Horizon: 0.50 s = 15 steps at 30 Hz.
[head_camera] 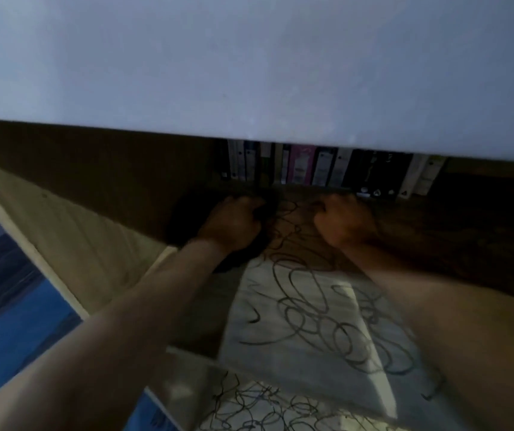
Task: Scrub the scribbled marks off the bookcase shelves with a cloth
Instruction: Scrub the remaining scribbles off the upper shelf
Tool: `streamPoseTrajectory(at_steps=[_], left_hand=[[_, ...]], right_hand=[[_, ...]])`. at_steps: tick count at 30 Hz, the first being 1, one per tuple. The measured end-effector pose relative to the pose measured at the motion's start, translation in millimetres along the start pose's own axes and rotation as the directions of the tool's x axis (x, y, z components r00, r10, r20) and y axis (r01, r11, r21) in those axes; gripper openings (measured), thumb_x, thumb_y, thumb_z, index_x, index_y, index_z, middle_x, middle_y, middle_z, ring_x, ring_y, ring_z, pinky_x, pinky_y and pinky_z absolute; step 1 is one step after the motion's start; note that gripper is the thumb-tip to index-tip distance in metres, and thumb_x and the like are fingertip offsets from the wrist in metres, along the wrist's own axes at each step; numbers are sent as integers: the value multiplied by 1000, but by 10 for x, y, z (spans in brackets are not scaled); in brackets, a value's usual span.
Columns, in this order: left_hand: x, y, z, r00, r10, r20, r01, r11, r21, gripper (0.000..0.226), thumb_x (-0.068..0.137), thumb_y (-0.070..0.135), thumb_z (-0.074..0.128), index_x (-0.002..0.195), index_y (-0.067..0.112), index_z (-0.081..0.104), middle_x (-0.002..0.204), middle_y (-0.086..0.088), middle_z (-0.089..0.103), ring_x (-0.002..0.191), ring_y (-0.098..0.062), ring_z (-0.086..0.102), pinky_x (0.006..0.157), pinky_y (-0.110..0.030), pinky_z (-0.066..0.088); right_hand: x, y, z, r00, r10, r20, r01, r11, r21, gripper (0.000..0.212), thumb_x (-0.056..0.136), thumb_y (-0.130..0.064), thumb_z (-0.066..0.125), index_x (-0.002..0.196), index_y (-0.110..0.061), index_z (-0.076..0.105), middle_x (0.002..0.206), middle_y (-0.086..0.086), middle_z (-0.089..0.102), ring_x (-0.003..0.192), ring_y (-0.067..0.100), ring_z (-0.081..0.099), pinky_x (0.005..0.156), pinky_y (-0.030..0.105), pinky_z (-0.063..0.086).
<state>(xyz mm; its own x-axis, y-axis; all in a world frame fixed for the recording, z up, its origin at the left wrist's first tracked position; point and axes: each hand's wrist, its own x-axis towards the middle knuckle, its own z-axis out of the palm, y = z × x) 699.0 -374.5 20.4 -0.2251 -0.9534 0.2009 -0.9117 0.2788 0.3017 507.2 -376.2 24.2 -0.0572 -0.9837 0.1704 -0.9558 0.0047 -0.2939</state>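
Head view — left hand point(233, 220) perhaps on cloth point(187, 213)

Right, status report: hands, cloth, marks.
Left hand grips dark cloth on shelf. Right hand curled, apparently empty; dim. Scribbles still cover shelf. Books stand close behind.

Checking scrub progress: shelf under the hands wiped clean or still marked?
Still marked: black scribbles cover the shelf below both hands, untouched by the dark cloth.
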Motion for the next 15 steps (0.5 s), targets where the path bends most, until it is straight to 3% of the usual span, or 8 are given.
streamPoseTrajectory(at_steps=[3, 6, 7, 9, 11, 13, 14, 15], left_hand=[[178, -180, -81, 995, -42, -85, 47, 997, 63, 65, 67, 21, 37, 121, -9, 59, 126, -29, 57, 119, -37, 55, 102, -32, 38], [231, 112, -39, 993, 34, -112, -22, 994, 107, 35, 63, 12, 57, 87, -9, 73, 90, -27, 69, 83, -34, 70, 72, -31, 56], [167, 253, -15, 997, 73, -5, -72, 997, 21, 40, 75, 17, 47, 99, -3, 73, 101, -24, 69, 92, -34, 68, 80, -34, 55], [90, 295, 90, 984, 174, -24, -174, 985, 7, 54, 79, 26, 36, 121, 10, 66, 122, -16, 64, 109, -36, 61, 95, -41, 49], [176, 141, -2, 992, 105, -72, -106, 994, -7, 61, 76, 25, 36, 128, 5, 59, 132, -19, 56, 120, -36, 54, 104, -36, 41], [233, 68, -98, 992, 2, -127, 2, 1000, 30, 50, 79, 18, 45, 116, -13, 61, 119, -33, 59, 106, -44, 61, 87, -37, 50], [255, 111, -69, 1000, -10, 26, 10, 1000, 0, 45, 74, 15, 44, 99, -15, 67, 99, -35, 65, 85, -48, 67, 65, -40, 56], [291, 107, 52, 996, 81, 33, -80, 996, -31, 46, 70, 17, 41, 90, -11, 71, 89, -33, 68, 73, -48, 67, 56, -48, 56]], right_hand=[[7, 102, -60, 997, 53, -56, -55, 998, -36, 39, 94, -30, 47, 127, -9, 54, 130, 21, 51, 119, 37, 50, 97, 39, 40], [15, 145, -79, 996, -14, -87, 4, 993, -115, 33, 96, -28, 45, 121, -9, 56, 120, 18, 59, 110, 36, 56, 90, 37, 44], [24, 147, -86, 997, -34, -75, 25, 993, -115, 31, 97, -27, 43, 120, -10, 56, 117, 16, 61, 108, 35, 57, 88, 37, 44], [44, 155, -75, 995, -48, -85, 39, 993, -114, 31, 99, -28, 42, 121, -11, 56, 117, 15, 62, 108, 34, 57, 88, 37, 44], [10, 213, -62, 987, -38, -155, 20, 993, -119, 34, 98, -33, 43, 122, -14, 58, 119, 16, 61, 110, 34, 57, 90, 38, 45], [-35, 349, -84, 981, -31, -190, 2, 988, -153, 39, 98, -42, 40, 122, -17, 60, 118, 16, 62, 110, 34, 59, 89, 38, 46], [-48, 436, -112, 979, -30, -202, -7, 983, -182, 42, 98, -45, 38, 121, -17, 61, 116, 16, 63, 108, 34, 59, 87, 38, 46], [-60, 523, -141, 976, -25, -216, -20, 979, -204, 44, 98, -47, 37, 120, -17, 62, 115, 16, 64, 106, 34, 60, 86, 37, 46]])
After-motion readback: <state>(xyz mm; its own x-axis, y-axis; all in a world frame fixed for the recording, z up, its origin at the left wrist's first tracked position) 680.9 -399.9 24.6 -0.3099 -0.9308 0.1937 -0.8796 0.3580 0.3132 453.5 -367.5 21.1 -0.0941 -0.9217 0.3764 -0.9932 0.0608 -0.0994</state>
